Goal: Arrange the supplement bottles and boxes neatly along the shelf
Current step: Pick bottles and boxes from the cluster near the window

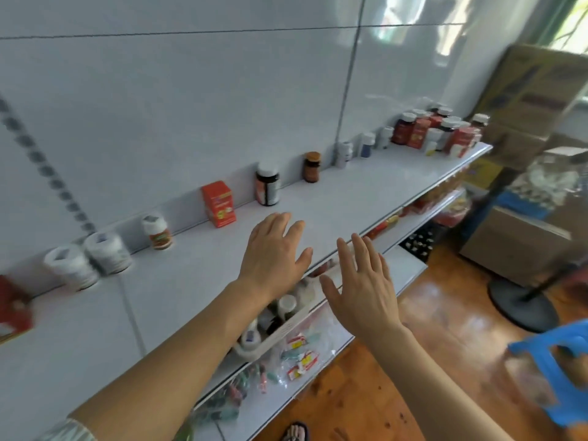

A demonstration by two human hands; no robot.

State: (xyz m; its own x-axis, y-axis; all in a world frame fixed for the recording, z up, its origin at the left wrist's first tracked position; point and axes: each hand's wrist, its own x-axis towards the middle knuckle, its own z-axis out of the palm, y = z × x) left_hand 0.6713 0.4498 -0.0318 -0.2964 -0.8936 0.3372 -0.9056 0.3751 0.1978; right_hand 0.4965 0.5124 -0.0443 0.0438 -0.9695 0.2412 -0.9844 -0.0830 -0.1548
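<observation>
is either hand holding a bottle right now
No: the left hand and right hand are both spread flat with straight fingers over the shelf, gripping nothing.

Both hands, left [273, 253] and right [362, 288], reach forward, fingers straight, holding nothing.

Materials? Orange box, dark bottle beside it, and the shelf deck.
Small orange box: likely printed cardboard, with crisp folded edges. Dark white-capped bottle: probably tinted plastic or glass, glossy; too blurred to settle. White shelf deck: looks like painted sheet metal, smooth with soft reflections.
</observation>
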